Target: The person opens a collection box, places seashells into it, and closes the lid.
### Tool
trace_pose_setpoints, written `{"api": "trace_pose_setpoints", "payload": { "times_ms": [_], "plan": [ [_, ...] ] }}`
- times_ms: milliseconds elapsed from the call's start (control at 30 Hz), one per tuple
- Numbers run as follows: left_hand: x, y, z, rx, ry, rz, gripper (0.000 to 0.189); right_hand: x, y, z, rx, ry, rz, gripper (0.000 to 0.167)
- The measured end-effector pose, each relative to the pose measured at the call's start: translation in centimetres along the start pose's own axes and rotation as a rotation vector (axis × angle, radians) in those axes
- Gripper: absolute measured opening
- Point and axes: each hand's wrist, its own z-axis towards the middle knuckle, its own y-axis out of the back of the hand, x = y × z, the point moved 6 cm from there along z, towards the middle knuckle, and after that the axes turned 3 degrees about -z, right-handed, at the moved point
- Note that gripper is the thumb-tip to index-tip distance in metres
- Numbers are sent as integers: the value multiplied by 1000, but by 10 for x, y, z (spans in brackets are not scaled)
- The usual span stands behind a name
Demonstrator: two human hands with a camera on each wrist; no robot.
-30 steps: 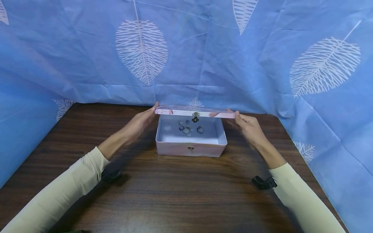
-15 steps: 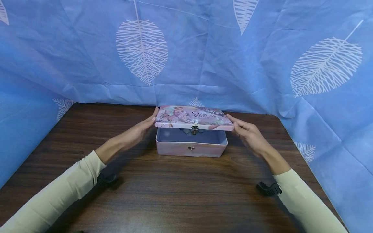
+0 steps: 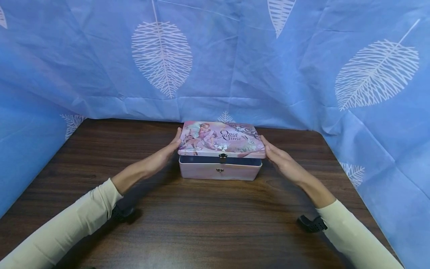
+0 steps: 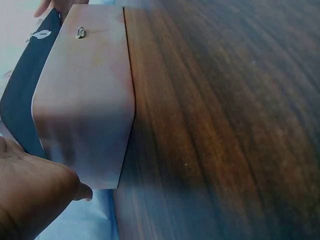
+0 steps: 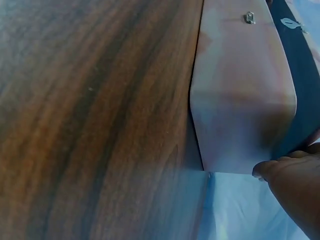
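A pink tin box [image 3: 220, 173] stands on the table, its lid [image 3: 231, 140] slanting just over it. A dark gap shows at the front between lid and box. The lid has a fairy picture and the words "Once upon a Time". My left hand [image 3: 161, 157] presses the lid's left side with its fingers extended. Opposite it, my right hand [image 3: 283, 162] touches the right side, fingers fairly straight. A metal clasp [image 3: 223, 155] hangs at the lid's front, above the catch [image 3: 220, 170] on the box. The box's contents are hidden.
The box sits near the back of a dark wooden table [image 3: 215, 220]. Behind it and at both sides hangs a blue cloth [image 3: 215, 63] with white leaf prints. Dark straps [image 3: 312, 223] are at the wrists.
The lid has swung down from raised to nearly over the box, hiding the small rings and pieces seen inside earlier. Both hands have come down and forward with it.
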Motion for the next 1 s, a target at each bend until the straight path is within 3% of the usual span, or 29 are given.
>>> {"api": "trace_pose_setpoints", "payload": {
  "times_ms": [167, 533, 767, 1000],
  "plan": [
    [14, 4, 2, 10, -49, 37, 94, -3, -6, -3, 24, -1, -85, 76],
    [10, -8, -5, 8, 41, 144, 86, -9, -14, -4, 64, -33, -120, 81],
    [15, -9, -6, 14, 52, 147, 84, -11, -18, -5, 98, -52, -123, 81],
    [19, -8, -5, -3, 49, 169, 81, -11, -19, -5, 76, -71, -198, 82]
  ]
}}
